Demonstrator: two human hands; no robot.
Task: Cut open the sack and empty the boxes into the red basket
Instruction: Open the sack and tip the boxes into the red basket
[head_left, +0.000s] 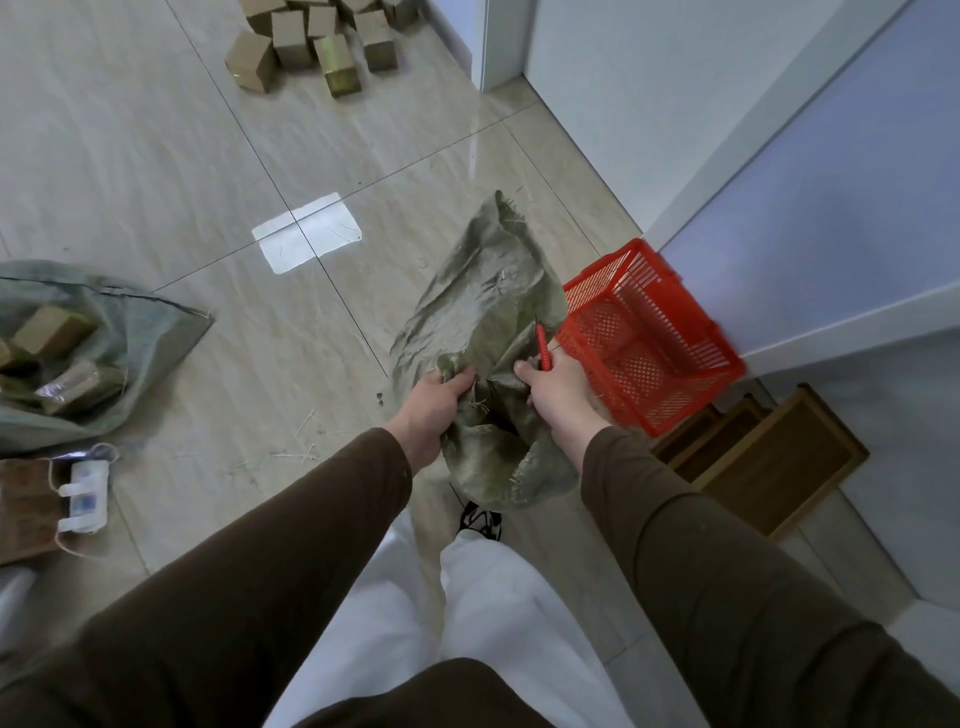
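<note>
A limp green woven sack (483, 306) hangs in front of me, flat and crumpled. My left hand (434, 410) grips its bunched left edge. My right hand (553, 395) grips the right edge and also holds a red-handled cutter (543, 351), blade pointing up. The red plastic basket (649, 338) stands tilted on the floor just right of the sack, against the wall; I see no boxes inside it. Several cardboard boxes (322, 47) lie in a heap on the floor at the far top.
A second green sack (104, 353) with boxes showing in its open mouth lies at the left. A white device with cord (83, 493) sits on a wooden piece below it. Wooden frames (769, 462) lie at the lower right by the white wall.
</note>
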